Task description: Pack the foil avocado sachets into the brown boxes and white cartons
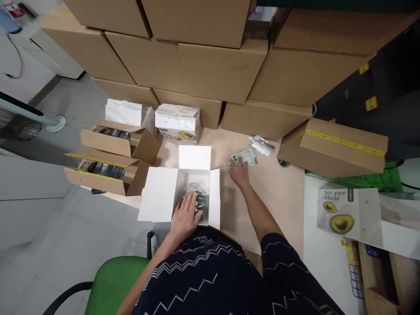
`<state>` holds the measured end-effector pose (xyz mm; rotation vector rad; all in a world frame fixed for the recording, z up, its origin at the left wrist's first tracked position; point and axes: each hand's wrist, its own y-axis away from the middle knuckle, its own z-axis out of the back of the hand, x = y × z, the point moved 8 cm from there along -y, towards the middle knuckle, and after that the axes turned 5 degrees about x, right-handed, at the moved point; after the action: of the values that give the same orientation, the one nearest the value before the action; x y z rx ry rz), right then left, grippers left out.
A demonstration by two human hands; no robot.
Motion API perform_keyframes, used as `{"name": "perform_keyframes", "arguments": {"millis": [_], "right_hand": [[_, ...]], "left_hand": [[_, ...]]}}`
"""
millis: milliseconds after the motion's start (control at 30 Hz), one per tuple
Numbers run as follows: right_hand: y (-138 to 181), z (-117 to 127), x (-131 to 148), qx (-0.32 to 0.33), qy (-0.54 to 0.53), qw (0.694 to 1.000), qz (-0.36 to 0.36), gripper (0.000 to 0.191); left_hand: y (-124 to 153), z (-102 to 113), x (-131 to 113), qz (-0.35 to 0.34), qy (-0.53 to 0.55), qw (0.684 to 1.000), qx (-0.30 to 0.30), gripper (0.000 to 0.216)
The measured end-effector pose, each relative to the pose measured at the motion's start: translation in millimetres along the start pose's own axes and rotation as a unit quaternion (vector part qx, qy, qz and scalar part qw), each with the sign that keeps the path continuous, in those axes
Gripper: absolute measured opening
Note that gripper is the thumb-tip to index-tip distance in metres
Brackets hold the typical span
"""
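Observation:
A white box (215, 197) stands with its flaps spread at the table's front edge. Inside it lie several pale and green sachets (198, 189). My left hand (186, 216) reaches into the box and rests on them, palm down, with its fingers stretched out. Farther right, my right hand (240, 174) touches a flat green-and-white printed packet (250, 157) on the table. Its fingers are apart over the packet's near left edge; the fingertips are partly hard to make out. Just beyond the packet sits a silver pouch (262, 146).
Stacked brown cartons (216, 70) wall off the table's back. Two open cartons (108, 176) holding dark packs stand left, near a closed avocado-printed box (179, 124). A taped carton (337, 146) is at right, above another Super Meal box (349, 216). A green chair (114, 284) stands lower left.

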<state>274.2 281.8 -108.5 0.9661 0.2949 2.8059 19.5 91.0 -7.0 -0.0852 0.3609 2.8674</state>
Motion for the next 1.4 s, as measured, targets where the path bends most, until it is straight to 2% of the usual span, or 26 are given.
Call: {"name": "perform_keyframes", "arguments": {"millis": [133,267,333,400,500,533,600,700,767,867,1000,1167,1300,1400], "right_hand": [[59,-21,-9,-0.023,-0.027,0.993,0.114,0.019],[95,-18,-19,-0.031,-0.049,0.983,0.172,0.016],[100,-5,-21,-0.038,-0.049,0.983,0.17,0.02],[99,20,-21,-0.068,-0.051,0.986,0.147,0.024],[97,75,-12,-0.174,-0.116,0.975,0.079,0.033],[100,94,-4,-0.21,-0.156,0.962,0.075,0.034],[110,127,27,-0.251,-0.241,0.93,0.115,0.034],[134,160,95,-0.225,-0.299,0.9,0.224,0.031],[149,165,139,-0.182,-0.302,0.894,0.277,0.029],[155,146,192,-0.086,-0.27,0.901,0.328,0.023],[138,79,228,0.072,-0.146,0.926,0.341,0.022],[115,2,227,0.203,0.021,0.935,0.291,0.028],[101,-36,214,0.271,0.105,0.925,0.244,0.031],[96,-56,205,0.316,0.138,0.908,0.237,0.03]], "left_hand": [[0,1,0,-0.005,0.008,1.0,-0.005,0.067],[-1,3,-1,-0.001,0.018,1.0,-0.004,0.066],[-2,4,-1,0.002,0.023,1.0,-0.001,0.067],[-2,5,-3,0.003,0.028,1.0,0.001,0.068],[-1,6,-4,0.002,0.038,0.999,0.003,0.068],[-1,5,-4,0.002,0.042,0.999,0.004,0.068],[-1,5,-4,0.002,0.047,0.999,0.005,0.067],[0,3,-3,0.002,0.053,0.999,0.005,0.067],[0,3,-3,0.002,0.053,0.999,0.005,0.067],[1,3,-3,0.005,0.049,0.999,0.0,0.067],[2,4,-3,0.006,0.047,0.999,-0.018,0.065],[2,4,-5,0.004,0.048,0.998,-0.035,0.065],[2,5,-4,0.005,0.052,0.998,-0.036,0.066],[1,4,-4,0.006,0.055,0.998,-0.032,0.067]]}}
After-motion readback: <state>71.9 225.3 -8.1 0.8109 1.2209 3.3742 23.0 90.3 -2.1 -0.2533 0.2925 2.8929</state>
